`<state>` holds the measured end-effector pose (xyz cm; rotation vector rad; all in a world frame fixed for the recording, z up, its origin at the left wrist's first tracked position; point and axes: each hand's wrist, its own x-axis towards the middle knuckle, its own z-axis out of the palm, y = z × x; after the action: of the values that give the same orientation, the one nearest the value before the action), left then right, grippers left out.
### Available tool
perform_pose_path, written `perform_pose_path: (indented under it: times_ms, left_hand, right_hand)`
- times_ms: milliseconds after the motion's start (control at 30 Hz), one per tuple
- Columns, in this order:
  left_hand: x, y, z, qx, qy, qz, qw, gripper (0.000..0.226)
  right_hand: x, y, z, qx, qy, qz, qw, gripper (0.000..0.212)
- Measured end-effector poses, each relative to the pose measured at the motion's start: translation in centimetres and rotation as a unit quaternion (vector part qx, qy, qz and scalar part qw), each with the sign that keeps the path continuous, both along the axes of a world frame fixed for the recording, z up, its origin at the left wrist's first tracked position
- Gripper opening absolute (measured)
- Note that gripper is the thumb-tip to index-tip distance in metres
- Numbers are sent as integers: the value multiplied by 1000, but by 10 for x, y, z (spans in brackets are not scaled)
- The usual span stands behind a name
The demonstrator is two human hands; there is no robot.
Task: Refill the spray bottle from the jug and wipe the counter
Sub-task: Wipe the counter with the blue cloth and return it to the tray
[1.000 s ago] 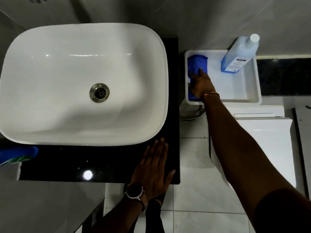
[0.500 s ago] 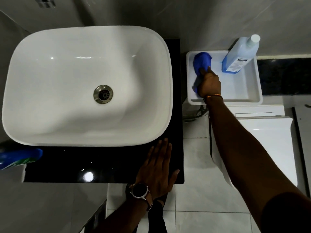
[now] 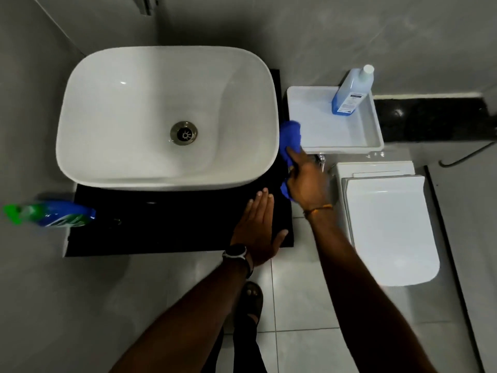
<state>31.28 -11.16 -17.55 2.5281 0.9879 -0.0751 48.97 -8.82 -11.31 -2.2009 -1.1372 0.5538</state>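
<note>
Wiping is what I judge underway: right hand (image 3: 304, 181) grips cloth (image 3: 290, 135) at counter (image 3: 166, 224) edge, left hand (image 3: 258, 230) flat, open.

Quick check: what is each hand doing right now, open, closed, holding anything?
Left hand: open, flat on the black counter, holding nothing.
Right hand: closed on the blue cloth.

Jug (image 3: 351, 93) in tray (image 3: 374, 135), right of basin (image 3: 129, 103)

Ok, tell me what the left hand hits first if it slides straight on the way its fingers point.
Likely the sink: the left hand lies flat on the counter, fingers aimed at the basin's front right rim. The rim overhangs, so the exact contact height is unclear.
</note>
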Motion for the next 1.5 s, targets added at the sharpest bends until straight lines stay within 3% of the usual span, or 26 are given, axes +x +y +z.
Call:
perform_pose_path:
  times_ms: [100, 167, 333, 400, 533, 700, 833, 933, 1000, 1133, 1267, 1367, 1500]
  left_hand:
    - [-22, 3, 11, -10, -8, 16, 1000, 108]
    - [-50, 2, 16, -8, 4, 15, 1000, 117]
    - [-121, 4, 23, 34, 33, 8, 999, 127]
    - [-144, 6, 27, 45, 27, 30, 998, 130]
    - [-183, 12, 35, 52, 14, 62, 997, 129]
    - [-238, 11, 32, 41, 26, 92, 995, 133]
    - [-274, 13, 24, 14, 24, 139, 990, 135]
    - [-291, 13, 22, 2, 15, 159, 987, 133]
    - [-302, 15, 20, 6, 16, 170, 985, 131]
    - [-328, 21, 17, 10, 29, 181, 983, 126]
    - [-343, 27, 16, -1, 38, 180, 983, 127]
    - [-342, 31, 17, -9, 37, 187, 982, 128]
    - [-341, 39, 19, 5, 49, 188, 981, 127]
  right_hand:
    - [-50, -37, -7, -75, 8, 75, 994, 70]
    - [-85, -58, -16, -126, -33, 135, 982, 81]
    - [-134, -114, -34, -129, -155, 199, 959, 70]
    - [-130, -120, -35, -146, -200, 178, 952, 67]
    - [-164, -71, -28, -166, -152, 103, 969, 65]
    - [-227, -77, -38, -139, -194, 284, 929, 61]
    - [-198, -84, -31, -169, -214, 213, 938, 57]
    - [-222, -45, -27, -176, -189, 191, 947, 56]
    - [-263, -16, -29, -169, -185, 240, 938, 57]
    - [-293, -15, -37, -152, -218, 393, 880, 56]
    - [-255, -29, -29, -140, -207, 324, 912, 54]
    - [-286, 6, -24, -176, -196, 247, 933, 59]
    - [-335, 21, -29, -151, -198, 364, 898, 60]
